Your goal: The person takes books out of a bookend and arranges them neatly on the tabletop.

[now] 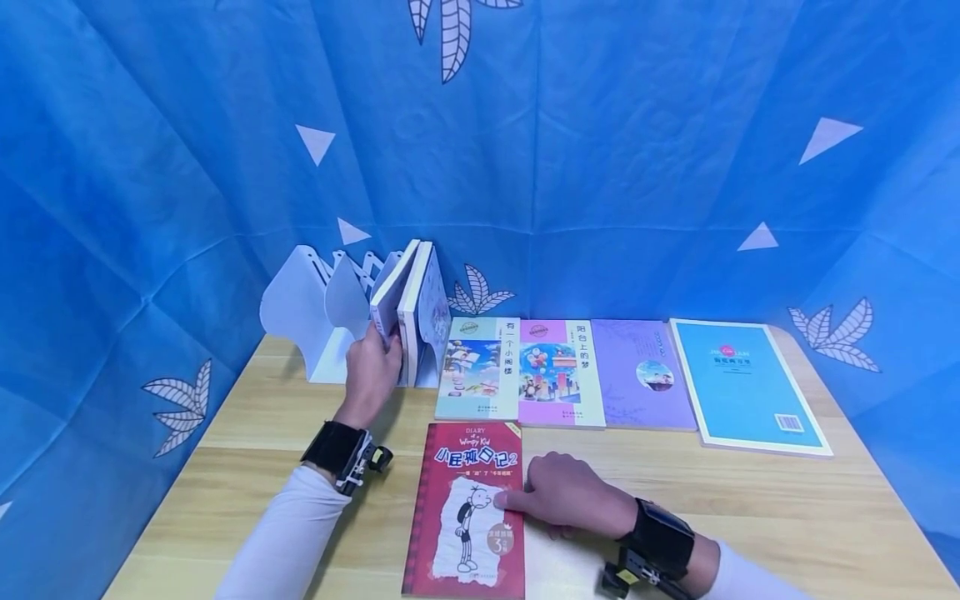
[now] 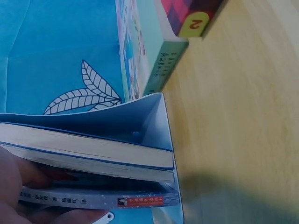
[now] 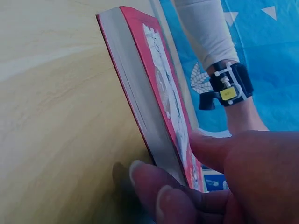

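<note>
My left hand reaches into a white folding book rack and grips a thin book with a pale spine and a red label. That book leans in the rack, its upper end tilted toward two books standing upright in the right-hand slot. In front, a red Diary of a Wimpy Kid book lies face up on the table. At its right edge, my right hand pinches it, thumb on the cover and fingers curled at the page side.
Right of the rack, several books lie in a row: a green one, a pink one, a purple one and a blue one with a white border. Behind the wooden table hangs a blue patterned cloth.
</note>
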Demonstrator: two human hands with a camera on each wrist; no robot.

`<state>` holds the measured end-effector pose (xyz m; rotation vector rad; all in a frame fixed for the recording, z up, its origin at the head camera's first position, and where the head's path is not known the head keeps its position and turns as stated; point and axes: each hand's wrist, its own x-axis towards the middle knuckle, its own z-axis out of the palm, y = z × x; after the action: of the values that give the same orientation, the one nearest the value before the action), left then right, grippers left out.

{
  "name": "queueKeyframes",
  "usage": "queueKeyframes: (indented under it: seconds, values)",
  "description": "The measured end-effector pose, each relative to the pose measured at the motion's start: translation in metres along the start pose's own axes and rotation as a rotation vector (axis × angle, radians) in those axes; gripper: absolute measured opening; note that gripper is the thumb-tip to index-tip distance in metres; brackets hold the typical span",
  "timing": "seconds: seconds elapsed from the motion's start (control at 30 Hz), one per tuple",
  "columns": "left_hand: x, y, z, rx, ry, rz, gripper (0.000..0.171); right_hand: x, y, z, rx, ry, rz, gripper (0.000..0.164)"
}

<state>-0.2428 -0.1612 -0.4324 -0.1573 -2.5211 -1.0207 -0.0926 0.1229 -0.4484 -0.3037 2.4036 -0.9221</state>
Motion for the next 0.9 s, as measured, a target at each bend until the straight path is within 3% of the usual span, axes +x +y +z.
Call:
queueKeyframes:
  seconds: [0.2,0.43,0.57,0.9]
  values:
    - [-0.003,-0.004,-0.004,-0.003,0.008,0.020,0.046,-0.004,0.003,-0.008,-0.029,0.075,-0.094,0.045]
    - [-0.011,-0.004,-0.014,-0.017,-0.005,0.032,0.049,-0.006,0.010,-0.022,0.037,0.171,-0.232,0.036]
    - [-0.016,-0.002,-0.020,-0.004,0.026,0.090,0.048,-0.008,0.012,-0.029,0.056,0.237,-0.234,0.032]
    - [-0.031,0.009,-0.043,0.006,0.088,0.146,0.042,-0.015,0.015,-0.039,0.137,0.300,-0.207,0.052]
